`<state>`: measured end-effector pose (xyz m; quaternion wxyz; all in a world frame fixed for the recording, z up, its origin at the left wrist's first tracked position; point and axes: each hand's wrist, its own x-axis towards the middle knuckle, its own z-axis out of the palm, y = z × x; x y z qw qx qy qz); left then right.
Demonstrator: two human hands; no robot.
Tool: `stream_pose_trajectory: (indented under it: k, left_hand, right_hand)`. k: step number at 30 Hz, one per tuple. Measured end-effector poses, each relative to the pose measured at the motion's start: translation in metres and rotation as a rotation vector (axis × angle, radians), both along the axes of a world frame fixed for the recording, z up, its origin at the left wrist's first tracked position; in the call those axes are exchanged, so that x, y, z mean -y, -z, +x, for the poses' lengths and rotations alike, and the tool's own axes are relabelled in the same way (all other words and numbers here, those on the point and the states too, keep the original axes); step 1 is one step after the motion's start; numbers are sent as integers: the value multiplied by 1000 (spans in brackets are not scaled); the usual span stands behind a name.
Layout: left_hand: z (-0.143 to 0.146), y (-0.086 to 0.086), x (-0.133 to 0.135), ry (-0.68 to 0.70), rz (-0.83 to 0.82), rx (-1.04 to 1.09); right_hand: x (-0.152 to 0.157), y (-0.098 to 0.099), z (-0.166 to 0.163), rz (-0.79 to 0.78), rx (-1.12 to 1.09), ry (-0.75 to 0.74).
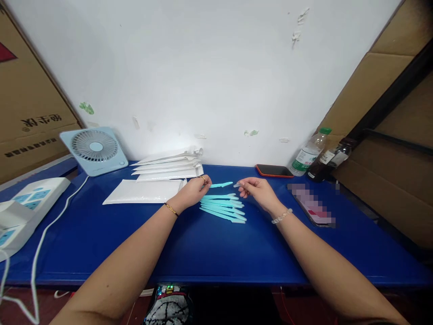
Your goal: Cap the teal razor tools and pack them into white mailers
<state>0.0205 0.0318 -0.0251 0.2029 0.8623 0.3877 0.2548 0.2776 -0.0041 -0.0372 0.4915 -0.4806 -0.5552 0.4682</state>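
Observation:
My left hand (192,190) is closed on the handle end of a light blue eyebrow razor (222,185), whose blade end points to the right. Facing it, my right hand (260,191) pinches a small clear piece, apparently a blade cap (236,184), a short gap away from the razor's tip. Several more light blue eyebrow razors (221,214) lie fanned side by side on the blue table just below both hands. Left of my left hand is a white padded envelope (140,191), lying flat.
Behind that envelope rises a stack of similar white envelopes (165,170). A blue fan (96,151) and a power strip (34,203) stand on the left. To the right are a red-edged phone (274,171), another phone (313,205), a water bottle (309,153) and a dark bottle (326,163).

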Motion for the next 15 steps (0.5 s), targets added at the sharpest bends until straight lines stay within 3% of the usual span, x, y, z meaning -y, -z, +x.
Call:
stream_pose_trajectory:
  k: [15]
  left_hand:
    - [15, 2, 8, 41, 37, -29]
  right_hand:
    - [4, 3, -15, -17, -22, -75]
